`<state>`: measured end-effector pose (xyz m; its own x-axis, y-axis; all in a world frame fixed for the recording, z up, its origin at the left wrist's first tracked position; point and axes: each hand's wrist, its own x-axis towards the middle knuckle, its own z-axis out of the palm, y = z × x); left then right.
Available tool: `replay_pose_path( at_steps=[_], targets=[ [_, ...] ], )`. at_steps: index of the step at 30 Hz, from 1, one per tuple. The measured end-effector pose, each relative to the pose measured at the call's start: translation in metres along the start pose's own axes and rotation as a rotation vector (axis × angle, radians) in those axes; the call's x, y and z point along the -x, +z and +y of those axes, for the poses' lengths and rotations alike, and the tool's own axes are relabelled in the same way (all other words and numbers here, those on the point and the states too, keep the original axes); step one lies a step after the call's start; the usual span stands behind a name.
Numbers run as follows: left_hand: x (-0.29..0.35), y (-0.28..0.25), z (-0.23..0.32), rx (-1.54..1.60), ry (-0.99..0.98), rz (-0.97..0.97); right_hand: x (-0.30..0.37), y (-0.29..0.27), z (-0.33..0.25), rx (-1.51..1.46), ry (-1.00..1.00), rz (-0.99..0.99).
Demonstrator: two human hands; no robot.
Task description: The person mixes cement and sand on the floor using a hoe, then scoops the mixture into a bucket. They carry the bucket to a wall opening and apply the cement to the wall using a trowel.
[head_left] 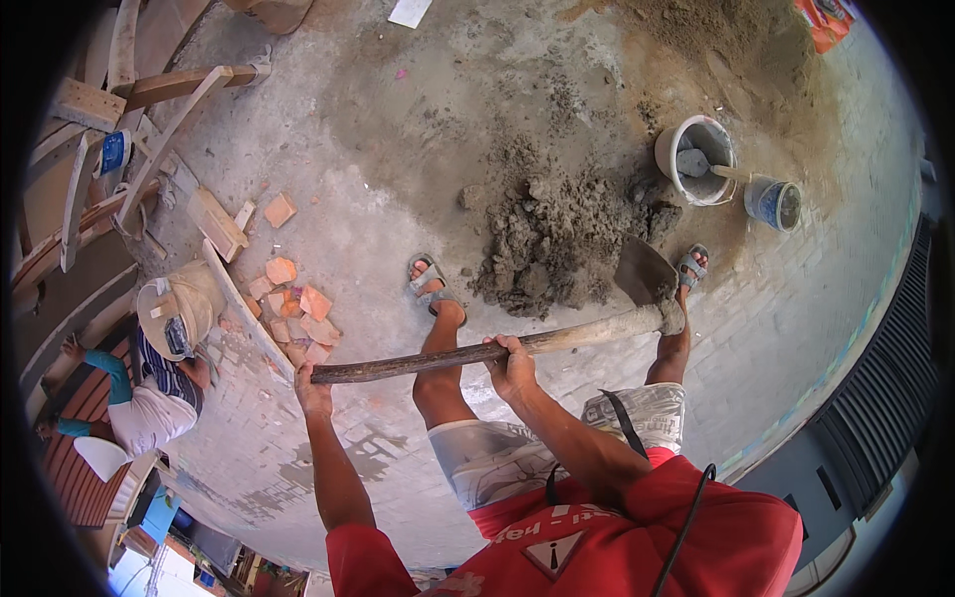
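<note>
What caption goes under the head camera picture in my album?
Left hand and right hand grip a wooden-handled hoe, its blade near a grey mortar heap.

I see soft daylight spread over the floor [368, 119], shadows faint; white glare burns the lower left, where clutter [267, 580] is perhaps blurred, and dark slats [888, 348] bow toward the black rim.
</note>
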<state>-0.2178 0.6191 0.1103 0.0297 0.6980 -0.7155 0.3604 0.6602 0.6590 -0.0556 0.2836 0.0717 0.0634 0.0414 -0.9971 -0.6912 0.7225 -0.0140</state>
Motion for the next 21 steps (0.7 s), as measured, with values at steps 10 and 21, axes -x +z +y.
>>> replay_pose_path(
  at_steps=[10,21],
  targets=[
    [0.218,0.076,0.076,-1.201,0.552,0.017,-0.046,0.029,-0.071,0.188,-0.024,0.016],
    [0.294,0.173,0.032,-1.472,0.961,-0.836,-0.013,-0.038,-0.216,-0.083,-0.258,0.095]
  ],
)
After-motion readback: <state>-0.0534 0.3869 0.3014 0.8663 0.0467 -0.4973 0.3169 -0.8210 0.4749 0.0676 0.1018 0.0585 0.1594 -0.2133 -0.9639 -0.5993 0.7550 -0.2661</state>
